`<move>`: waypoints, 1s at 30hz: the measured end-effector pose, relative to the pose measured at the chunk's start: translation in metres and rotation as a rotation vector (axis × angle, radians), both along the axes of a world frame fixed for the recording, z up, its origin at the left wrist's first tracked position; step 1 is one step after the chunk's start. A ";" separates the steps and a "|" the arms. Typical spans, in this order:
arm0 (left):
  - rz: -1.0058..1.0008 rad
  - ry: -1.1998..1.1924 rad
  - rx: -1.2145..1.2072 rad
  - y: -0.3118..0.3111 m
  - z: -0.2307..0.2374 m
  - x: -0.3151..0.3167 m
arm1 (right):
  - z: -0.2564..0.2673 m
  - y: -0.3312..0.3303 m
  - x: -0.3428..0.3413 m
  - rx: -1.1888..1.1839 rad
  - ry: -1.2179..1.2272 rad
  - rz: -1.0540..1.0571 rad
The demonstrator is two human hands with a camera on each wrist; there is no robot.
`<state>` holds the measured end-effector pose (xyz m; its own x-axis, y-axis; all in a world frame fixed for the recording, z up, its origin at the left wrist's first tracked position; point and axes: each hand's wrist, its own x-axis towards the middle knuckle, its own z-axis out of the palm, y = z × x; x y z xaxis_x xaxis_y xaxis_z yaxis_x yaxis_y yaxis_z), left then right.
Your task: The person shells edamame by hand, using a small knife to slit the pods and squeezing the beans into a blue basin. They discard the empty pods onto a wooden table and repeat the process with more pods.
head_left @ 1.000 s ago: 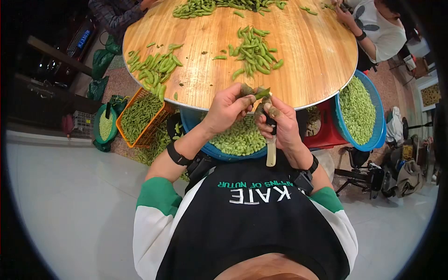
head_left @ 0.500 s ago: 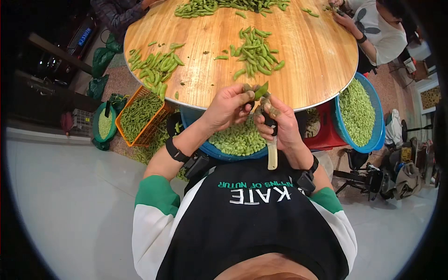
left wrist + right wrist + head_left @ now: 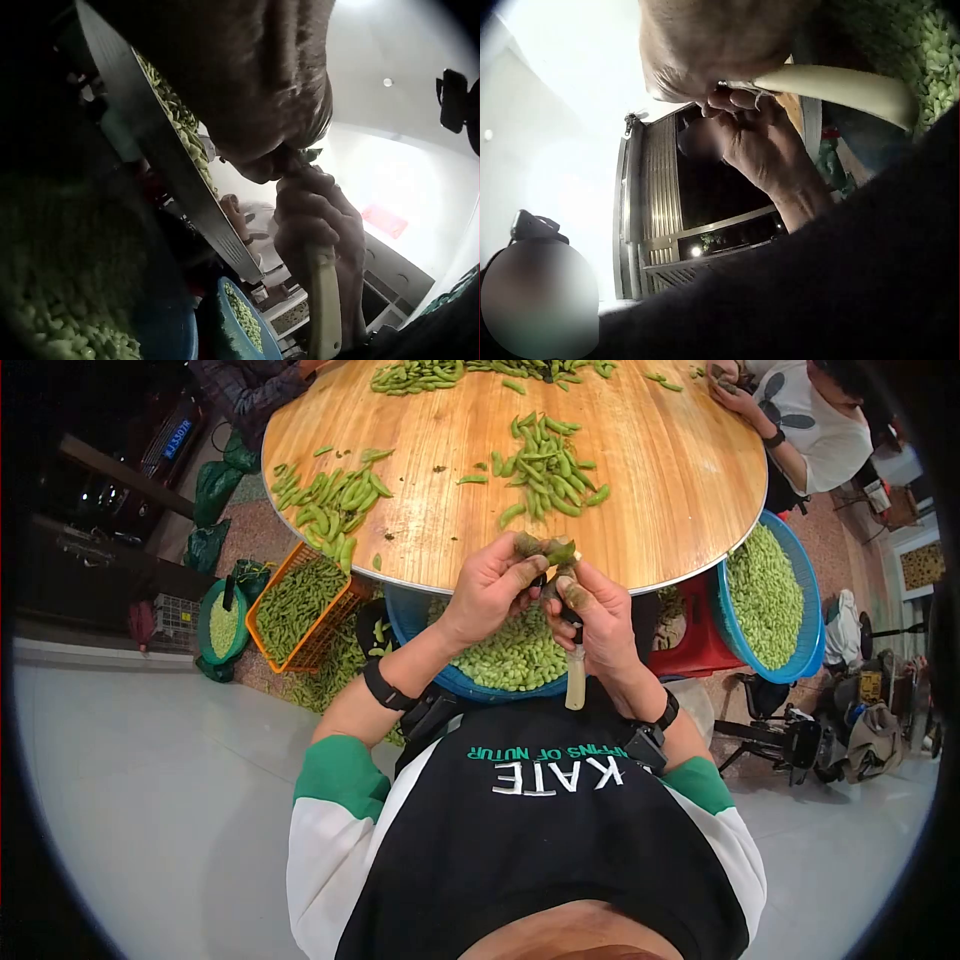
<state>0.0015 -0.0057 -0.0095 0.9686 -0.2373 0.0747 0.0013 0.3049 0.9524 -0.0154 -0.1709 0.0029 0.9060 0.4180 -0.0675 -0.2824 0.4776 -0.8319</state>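
Note:
In the head view my left hand point(image 3: 490, 590) pinches a green soybean pod point(image 3: 563, 551) between thumb and fingers over the near edge of the table. Close beside it, my right hand point(image 3: 600, 615) has its fingers curled round a cream-handled knife point(image 3: 576, 685). The handle points down toward my body, and the fingers hide the blade. Dark stains cover the fingertips of both hands, which meet at the pod. The handle point(image 3: 325, 304) also juts below the right hand in the left wrist view. A blue basin point(image 3: 440, 670) full of shelled beans sits beneath the hands.
Piles of pods lie on the round wooden table point(image 3: 430, 490). An orange crate point(image 3: 262, 622) of pods stands to the left, near a green basin point(image 3: 210, 650). At the right is another blue basin point(image 3: 735, 610) of beans. Two people point(image 3: 820, 430) sit across the table.
The pod stood tilted up between the hands half a second ago; now it lies lower, against the right fingertips. The knife handle has shifted slightly up and toward the left hand.

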 end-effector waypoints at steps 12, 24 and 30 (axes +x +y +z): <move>-0.148 0.147 0.113 0.016 -0.002 0.009 | -0.003 -0.010 0.008 0.265 0.360 0.190; 0.344 -1.079 1.015 0.019 0.021 -0.008 | -0.008 -0.006 0.003 0.339 0.516 0.226; 0.132 -0.642 0.587 0.026 0.029 -0.007 | -0.006 -0.003 0.002 0.250 0.344 0.170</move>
